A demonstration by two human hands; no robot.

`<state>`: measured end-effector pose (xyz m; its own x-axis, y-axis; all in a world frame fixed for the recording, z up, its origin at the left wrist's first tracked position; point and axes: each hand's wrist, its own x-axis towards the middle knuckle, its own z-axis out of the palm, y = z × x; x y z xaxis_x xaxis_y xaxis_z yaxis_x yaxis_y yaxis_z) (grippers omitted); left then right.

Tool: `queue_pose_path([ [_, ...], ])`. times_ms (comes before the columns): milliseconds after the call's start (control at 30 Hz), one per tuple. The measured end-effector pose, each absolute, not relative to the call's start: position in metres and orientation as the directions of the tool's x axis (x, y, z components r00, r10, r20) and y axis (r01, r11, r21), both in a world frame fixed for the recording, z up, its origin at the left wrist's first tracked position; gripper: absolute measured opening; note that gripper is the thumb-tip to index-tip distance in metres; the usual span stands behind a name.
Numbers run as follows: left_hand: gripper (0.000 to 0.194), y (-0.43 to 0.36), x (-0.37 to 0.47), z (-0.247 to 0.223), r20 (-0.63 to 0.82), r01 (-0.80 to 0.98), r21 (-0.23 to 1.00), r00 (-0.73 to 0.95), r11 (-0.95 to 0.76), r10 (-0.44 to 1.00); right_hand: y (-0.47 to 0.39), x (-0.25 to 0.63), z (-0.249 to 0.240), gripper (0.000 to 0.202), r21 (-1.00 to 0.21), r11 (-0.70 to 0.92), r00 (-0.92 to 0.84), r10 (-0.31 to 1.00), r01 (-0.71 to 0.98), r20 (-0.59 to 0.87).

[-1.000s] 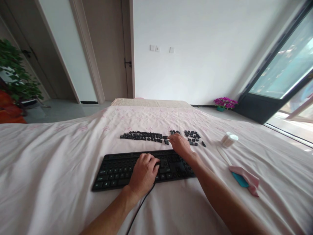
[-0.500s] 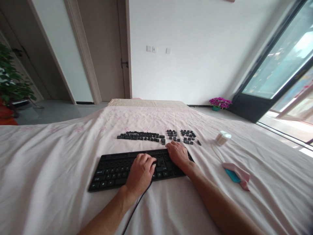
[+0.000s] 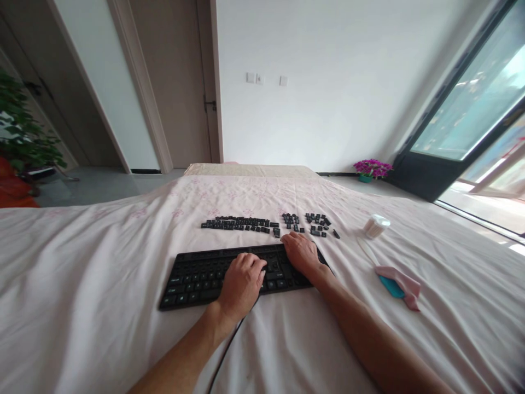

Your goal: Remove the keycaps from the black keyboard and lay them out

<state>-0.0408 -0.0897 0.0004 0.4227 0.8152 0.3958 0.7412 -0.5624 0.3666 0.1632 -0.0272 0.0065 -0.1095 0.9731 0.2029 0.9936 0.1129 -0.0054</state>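
A black keyboard (image 3: 197, 282) lies on the pink cloth, its cable (image 3: 225, 350) running toward me. Some of its keys are off, mostly toward the upper and right parts. My left hand (image 3: 241, 282) is over the middle-right keys, fingers bent together, with index finger and thumb close to the key bed; anything pinched there is too small to make out. Across the right end lies my right hand (image 3: 301, 251), closed on the keyboard with its fingertips at the far edge. Loose black keycaps (image 3: 240, 224) lie in rows beyond the keyboard, with smaller groups (image 3: 316, 220) farther right.
A clear container of cotton swabs (image 3: 376, 226) stands on the cloth at the right. Nearer me lie a pink cloth piece (image 3: 404, 282) and a blue flat item (image 3: 391, 287). Pink flowers (image 3: 371, 168) stand by the wall beyond.
The camera view has tilted and shifted slightly, so the scene sits a little higher and farther right. Both hands stay at about the same places on the keyboard.
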Motion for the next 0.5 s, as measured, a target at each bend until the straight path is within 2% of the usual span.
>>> queue_pose_path([
  [167, 0.027, -0.091, -0.054, 0.012, 0.321, 0.703, 0.347, 0.533, -0.621, 0.783, -0.025, 0.165, 0.003, 0.032, 0.005, 0.130, -0.128, 0.964, 0.992, 0.232],
  [300, 0.024, -0.086, -0.086, 0.022, 0.308, 0.656, 0.322, 0.609, -0.682, 0.731, -0.024, 0.165, 0.003, 0.032, 0.018, 0.145, -0.145, 0.958, 0.989, 0.246],
  [367, 0.023, -0.081, -0.109, 0.024, 0.342, 0.660, 0.333, 0.582, -0.674, 0.738, -0.024, 0.164, 0.004, 0.032, 0.017, 0.144, -0.144, 0.960, 0.989, 0.242],
  [500, 0.026, -0.071, -0.161, 0.020, 0.427, 0.732, 0.386, 0.398, -0.562, 0.812, -0.025, 0.164, 0.006, 0.033, 0.018, 0.146, -0.146, 0.959, 0.989, 0.245],
])
